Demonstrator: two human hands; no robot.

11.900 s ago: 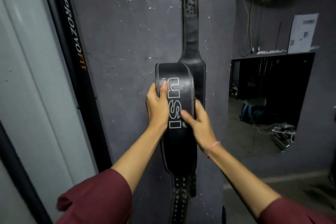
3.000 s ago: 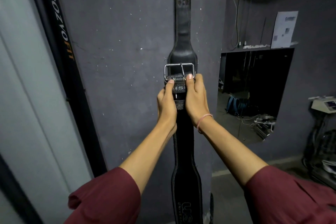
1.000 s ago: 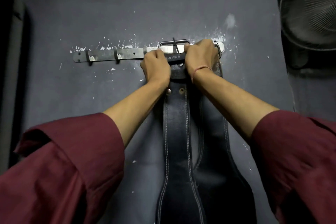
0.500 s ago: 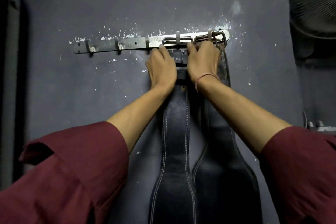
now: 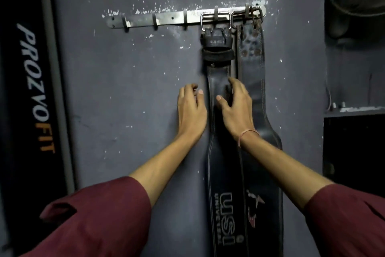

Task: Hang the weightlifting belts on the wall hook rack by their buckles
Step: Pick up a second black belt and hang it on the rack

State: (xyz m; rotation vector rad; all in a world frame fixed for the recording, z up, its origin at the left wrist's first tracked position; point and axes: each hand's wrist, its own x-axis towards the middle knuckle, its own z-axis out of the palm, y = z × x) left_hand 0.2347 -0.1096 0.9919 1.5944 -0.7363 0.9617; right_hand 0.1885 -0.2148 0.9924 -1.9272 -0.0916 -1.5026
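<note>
Closest to me are the maroon sleeves (image 5: 100,217), both bare forearms reaching up toward the grey wall (image 5: 125,81). The left hand (image 5: 190,108) is just off the left edge of the nearer belt, fingers loosely curled with nothing in them. The right hand (image 5: 236,108), with a thin pink band (image 5: 249,133) at the wrist, is spread slack in front of the same belt, thumb out, gripping nothing; I cannot tell if the fingertips touch the leather. That USI belt (image 5: 220,163) is black with pale stitching down both edges and white "USI UNIVERSAL" lettering on its wide lower part. It hangs straight down, and its bright square buckle (image 5: 215,21) is looped over the fourth hook from the left. Right beside it, partly tucked behind, hangs the worn belt (image 5: 258,90), duller, with rusty eyelets and a rusty buckle on the last hook at the right end of the hook rack (image 5: 166,19). The three hooks to the left are bare.
</note>
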